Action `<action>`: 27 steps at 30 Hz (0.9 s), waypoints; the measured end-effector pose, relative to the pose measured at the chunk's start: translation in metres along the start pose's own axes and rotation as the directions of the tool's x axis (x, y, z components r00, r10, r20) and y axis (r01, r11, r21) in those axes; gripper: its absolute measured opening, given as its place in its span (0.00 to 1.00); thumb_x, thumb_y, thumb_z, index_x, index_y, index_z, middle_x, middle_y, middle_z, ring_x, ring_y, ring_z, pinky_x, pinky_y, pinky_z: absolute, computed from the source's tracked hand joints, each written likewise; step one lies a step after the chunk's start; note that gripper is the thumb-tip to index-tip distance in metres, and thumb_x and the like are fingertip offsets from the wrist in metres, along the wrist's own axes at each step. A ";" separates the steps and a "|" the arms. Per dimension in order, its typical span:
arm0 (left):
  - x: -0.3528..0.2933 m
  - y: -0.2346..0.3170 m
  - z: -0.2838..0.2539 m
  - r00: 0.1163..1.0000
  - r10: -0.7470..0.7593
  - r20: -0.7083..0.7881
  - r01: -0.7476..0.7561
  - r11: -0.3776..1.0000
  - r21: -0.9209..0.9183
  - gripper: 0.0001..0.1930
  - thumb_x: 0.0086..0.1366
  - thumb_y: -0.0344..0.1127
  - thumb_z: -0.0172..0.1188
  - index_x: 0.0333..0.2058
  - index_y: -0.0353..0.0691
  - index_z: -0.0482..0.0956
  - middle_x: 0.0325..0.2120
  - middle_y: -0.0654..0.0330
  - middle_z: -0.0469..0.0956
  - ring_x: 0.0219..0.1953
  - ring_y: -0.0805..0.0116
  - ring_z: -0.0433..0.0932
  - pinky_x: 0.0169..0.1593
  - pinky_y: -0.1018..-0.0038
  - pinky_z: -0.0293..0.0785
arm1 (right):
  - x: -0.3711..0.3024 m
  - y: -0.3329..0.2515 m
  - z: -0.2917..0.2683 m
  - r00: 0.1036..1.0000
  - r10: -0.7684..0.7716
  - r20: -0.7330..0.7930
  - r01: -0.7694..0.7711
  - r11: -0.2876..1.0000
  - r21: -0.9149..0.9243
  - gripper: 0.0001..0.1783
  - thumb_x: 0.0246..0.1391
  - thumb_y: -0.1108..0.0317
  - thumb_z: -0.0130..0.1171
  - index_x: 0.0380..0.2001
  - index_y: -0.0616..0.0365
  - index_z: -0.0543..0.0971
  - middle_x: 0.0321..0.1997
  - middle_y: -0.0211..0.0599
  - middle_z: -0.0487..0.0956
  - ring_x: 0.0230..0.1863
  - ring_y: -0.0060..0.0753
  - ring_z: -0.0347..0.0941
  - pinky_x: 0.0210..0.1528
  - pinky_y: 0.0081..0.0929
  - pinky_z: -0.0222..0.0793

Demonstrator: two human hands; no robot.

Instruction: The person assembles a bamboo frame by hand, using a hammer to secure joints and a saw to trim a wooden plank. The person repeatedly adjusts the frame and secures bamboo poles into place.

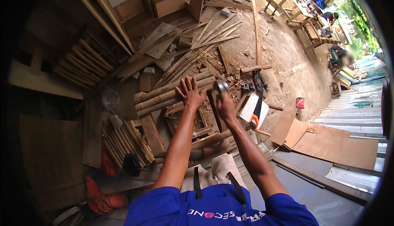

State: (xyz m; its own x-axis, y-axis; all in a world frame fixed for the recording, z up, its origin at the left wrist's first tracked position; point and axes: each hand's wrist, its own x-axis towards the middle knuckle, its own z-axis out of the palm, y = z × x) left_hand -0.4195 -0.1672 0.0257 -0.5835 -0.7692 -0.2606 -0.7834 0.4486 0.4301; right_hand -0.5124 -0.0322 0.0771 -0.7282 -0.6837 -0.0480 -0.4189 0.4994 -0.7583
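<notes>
A row of round wooden poles [158, 96] lies side by side ahead of me, forming a slatted piece. My left hand [191, 96] rests flat on the poles with its fingers spread. Close to the poles' right end, my right hand [225, 107] is wrapped round a hammer [222, 86]; its metal head sits just above my fist. Most of the hammer's handle is hidden by my hand. Beneath my forearms is a wooden frame, and more thick poles [215, 147] lie nearer my lap. Whether the hammer head touches a pole, I cannot tell.
A handsaw [256, 113] with an orange handle leans over a white board to the right. Beyond it stands a red bucket [300, 103]. Thin wood strips [205, 41] litter the ground ahead. Slatted pole pieces [127, 142] are at left. Two people are far right.
</notes>
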 end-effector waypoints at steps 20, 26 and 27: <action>-0.116 -0.062 -0.012 0.990 -0.051 -0.133 0.027 0.984 -0.177 0.31 0.71 0.51 0.51 0.68 0.50 0.57 0.71 0.57 0.49 0.73 0.51 0.39 0.71 0.41 0.28 | -0.020 -0.005 -0.042 0.996 -0.037 0.081 0.029 0.995 0.094 0.16 0.62 0.58 0.54 0.34 0.63 0.72 0.30 0.63 0.77 0.33 0.68 0.74 0.34 0.51 0.67; -0.260 -0.069 0.003 0.849 -0.188 -0.494 0.007 0.939 -0.345 0.19 0.65 0.39 0.59 0.53 0.41 0.75 0.55 0.53 0.73 0.65 0.47 0.61 0.67 0.44 0.47 | -0.112 0.041 -0.097 0.976 -0.122 0.178 0.108 0.990 0.087 0.18 0.59 0.57 0.59 0.32 0.64 0.72 0.25 0.59 0.76 0.27 0.62 0.74 0.29 0.46 0.67; -0.280 -0.065 0.008 0.821 -0.223 -0.526 0.049 0.945 -0.324 0.18 0.65 0.38 0.59 0.52 0.40 0.75 0.54 0.54 0.73 0.65 0.47 0.62 0.67 0.47 0.49 | -0.124 0.049 -0.101 0.976 -0.130 0.177 0.114 0.989 0.098 0.17 0.59 0.57 0.59 0.32 0.64 0.72 0.25 0.58 0.76 0.27 0.62 0.73 0.29 0.46 0.67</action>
State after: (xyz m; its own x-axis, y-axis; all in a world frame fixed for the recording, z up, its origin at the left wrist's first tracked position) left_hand -0.2072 0.0227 0.0638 -0.1917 -0.9707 0.1450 -0.6991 0.2387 0.6740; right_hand -0.4973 0.1303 0.1118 -0.5600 -0.8260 -0.0635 -0.4438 0.3638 -0.8190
